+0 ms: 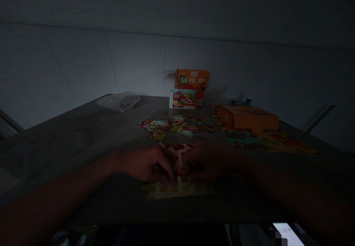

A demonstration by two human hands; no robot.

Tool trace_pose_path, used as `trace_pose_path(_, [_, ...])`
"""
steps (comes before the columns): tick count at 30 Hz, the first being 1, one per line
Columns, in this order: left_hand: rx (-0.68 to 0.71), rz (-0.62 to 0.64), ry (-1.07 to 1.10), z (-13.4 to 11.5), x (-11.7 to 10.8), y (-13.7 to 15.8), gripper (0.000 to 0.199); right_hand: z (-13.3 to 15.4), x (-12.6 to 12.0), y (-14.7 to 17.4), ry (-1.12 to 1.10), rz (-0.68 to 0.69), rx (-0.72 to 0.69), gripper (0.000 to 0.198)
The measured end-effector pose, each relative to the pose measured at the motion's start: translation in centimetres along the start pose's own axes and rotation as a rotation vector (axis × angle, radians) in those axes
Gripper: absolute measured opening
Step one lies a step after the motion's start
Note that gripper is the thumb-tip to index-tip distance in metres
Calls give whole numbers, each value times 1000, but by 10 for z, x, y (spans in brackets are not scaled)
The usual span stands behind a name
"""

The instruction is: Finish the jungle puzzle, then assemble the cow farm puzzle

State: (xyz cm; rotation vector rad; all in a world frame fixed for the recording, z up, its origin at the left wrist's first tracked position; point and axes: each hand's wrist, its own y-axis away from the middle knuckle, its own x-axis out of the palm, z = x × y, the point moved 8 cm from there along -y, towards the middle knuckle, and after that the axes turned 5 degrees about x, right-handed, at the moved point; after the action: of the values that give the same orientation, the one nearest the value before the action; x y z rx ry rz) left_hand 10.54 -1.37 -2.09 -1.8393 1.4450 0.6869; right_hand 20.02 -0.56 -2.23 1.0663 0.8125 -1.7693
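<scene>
Both hands rest on a partly joined jigsaw puzzle (180,190) near the front of the table, showing a white fence strip and a red-and-white spotted part (179,148). My left hand (154,164) comes in from the left with its fingers curled and their tips on the puzzle. Opposite it, my right hand (206,161) bends its fingers down onto the pieces, close to the left fingertips. Both hands appear closed on puzzle pieces at the middle, though the fingers and dim light hide the exact grip. Beyond them lies a spread of loose puzzle pieces (161,125).
A picture card (183,99) leans against an orange box (194,77) at the back. An opened orange carton (249,117) sits on a colourful assembled puzzle (266,140) at right. Back left is a clear plastic bag (119,101). A lit screen (288,235) shows below the table edge.
</scene>
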Motion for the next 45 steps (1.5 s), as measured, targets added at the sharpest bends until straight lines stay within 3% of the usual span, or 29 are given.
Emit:
trace_pose_path(6, [15,-8,-30,-3,-1,-1,16,1,1,-1,35,46,-6,11])
trace_pose_path(15, [33,-3,-48,-10,-1,-5,30,4,-2,-2,-15,13,-12,12])
trace_pose_path(34, [25,-2,-75,-10,-1,-6,26,-1,-1,-3,-30,-1,11,9])
trace_pose_path(39, [14,-26,-92,-5,-5,-5,33,-3,0,-4,-32,13,55,13])
trace_pose_path(45, [-79,-116,-101,14,-9,-3,21,-3,5,-8,-59,-8,64,8])
